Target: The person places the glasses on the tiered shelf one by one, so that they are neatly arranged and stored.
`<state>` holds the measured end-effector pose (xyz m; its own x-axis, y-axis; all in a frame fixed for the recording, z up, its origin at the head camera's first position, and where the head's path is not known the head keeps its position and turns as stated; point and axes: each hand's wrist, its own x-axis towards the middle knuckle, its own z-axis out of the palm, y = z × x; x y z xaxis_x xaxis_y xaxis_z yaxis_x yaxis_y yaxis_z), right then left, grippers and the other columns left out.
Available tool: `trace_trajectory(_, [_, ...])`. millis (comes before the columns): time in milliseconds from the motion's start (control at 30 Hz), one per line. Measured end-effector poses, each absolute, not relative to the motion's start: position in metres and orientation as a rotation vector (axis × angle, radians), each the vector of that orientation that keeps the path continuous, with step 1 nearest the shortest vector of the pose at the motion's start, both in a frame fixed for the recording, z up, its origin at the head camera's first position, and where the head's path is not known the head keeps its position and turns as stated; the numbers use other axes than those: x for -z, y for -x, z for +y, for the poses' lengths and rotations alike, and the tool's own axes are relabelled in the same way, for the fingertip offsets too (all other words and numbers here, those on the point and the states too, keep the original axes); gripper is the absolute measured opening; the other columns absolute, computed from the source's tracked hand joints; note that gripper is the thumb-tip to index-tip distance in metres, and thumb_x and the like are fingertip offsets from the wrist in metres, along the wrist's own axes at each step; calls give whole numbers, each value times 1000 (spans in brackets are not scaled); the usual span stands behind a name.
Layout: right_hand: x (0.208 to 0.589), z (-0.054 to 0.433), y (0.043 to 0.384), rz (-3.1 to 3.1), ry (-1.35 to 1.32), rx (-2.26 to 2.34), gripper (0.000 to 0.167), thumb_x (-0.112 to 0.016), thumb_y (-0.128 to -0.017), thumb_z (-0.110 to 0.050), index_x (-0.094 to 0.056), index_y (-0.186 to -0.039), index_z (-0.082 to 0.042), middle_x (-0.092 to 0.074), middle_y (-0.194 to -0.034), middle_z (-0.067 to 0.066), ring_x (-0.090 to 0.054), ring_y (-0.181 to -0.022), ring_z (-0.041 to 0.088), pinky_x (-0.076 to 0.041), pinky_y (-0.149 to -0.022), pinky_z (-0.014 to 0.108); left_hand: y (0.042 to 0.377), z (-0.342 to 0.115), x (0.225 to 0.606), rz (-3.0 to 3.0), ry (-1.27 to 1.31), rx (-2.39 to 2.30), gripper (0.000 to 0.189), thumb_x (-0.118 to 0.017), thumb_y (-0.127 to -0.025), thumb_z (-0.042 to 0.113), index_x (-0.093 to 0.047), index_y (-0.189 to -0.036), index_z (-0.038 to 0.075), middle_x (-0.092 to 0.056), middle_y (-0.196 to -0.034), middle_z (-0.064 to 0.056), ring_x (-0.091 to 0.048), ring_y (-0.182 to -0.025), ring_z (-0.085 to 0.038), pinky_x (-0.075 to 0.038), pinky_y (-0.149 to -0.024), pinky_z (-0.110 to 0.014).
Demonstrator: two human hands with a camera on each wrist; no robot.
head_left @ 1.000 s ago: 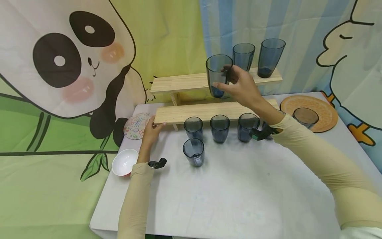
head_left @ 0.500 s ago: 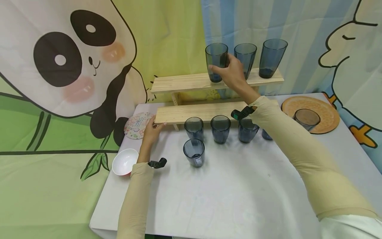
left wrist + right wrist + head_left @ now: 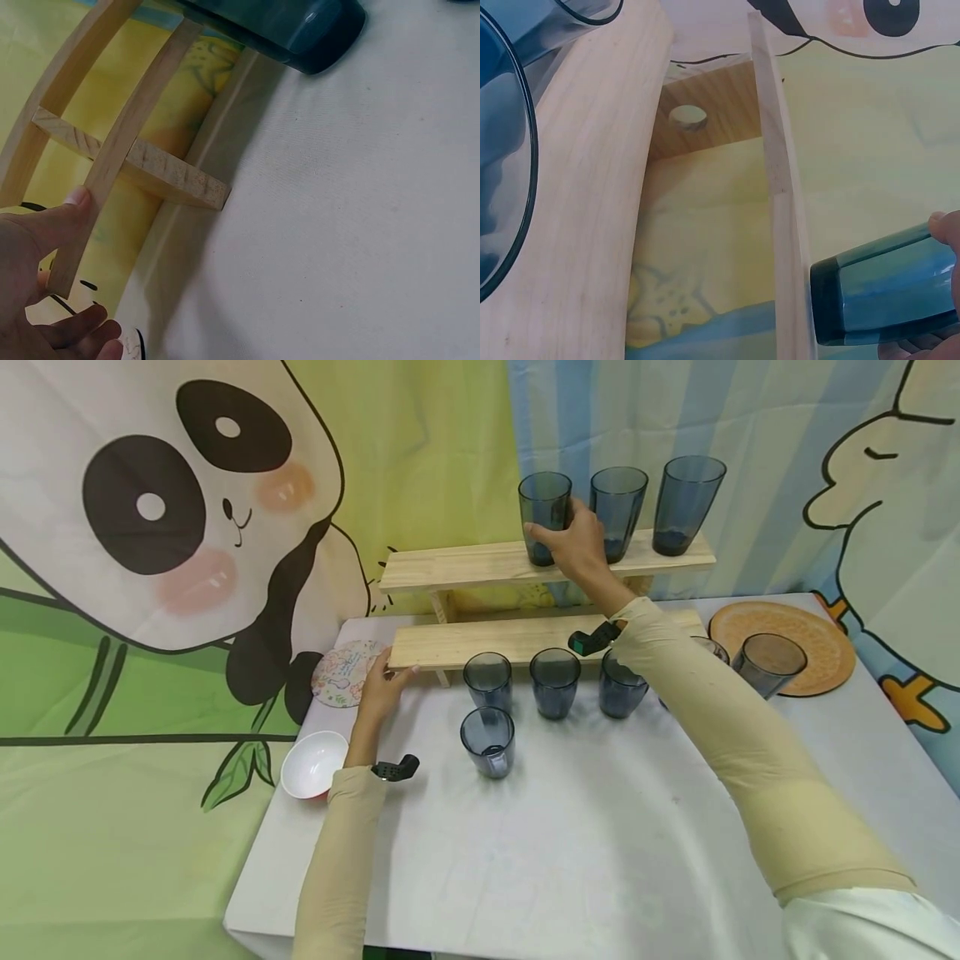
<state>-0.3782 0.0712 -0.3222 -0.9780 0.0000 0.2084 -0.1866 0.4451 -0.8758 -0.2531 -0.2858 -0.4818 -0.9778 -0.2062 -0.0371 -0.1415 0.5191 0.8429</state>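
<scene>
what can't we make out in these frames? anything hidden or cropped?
- Glass behind the right sleeve, head view: only its rim shows.
- Right hand, right wrist view: cut off by the frame edge, only fingertips on the held glass show.
- Left hand, left wrist view: cropped; finger on the lower shelf.
- Whether the held glass touches the upper shelf: unclear.

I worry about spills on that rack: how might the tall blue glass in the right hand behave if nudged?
The tall blue glass is narrow at its base and tall, so it probably tips easily. Its smooth, glossy wall looks slippery under the right hand. It stands on the narrow top shelf, so a shove could likely send it off.
</scene>
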Motion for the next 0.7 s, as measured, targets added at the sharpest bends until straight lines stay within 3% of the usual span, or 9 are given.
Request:
trace_trajectory(333, [324,74,379,-2553,-148,-1561,91,-72,-97,-54,-32,-165,-10,-44,-164,11,-44,-150,25,-43,-121,42,252,-283,479,-2678,-316,1490,80,-70,-103,37,-29,-167,12,-29,-171,-20,-36,-153,-44,-31,-128,-54])
trace_trajectory(700, [320,76,366,-2722,-168,-1474,108,-65,-98,-61,1,-171,-15,-11,-178,7,-20,-162,26,-29,-130,47,251,-282,478,-2682,-303,1472,80,-69,-103,36,-29,-167,11,-29,-172,-20,-36,-154,-42,-30,-129,-51])
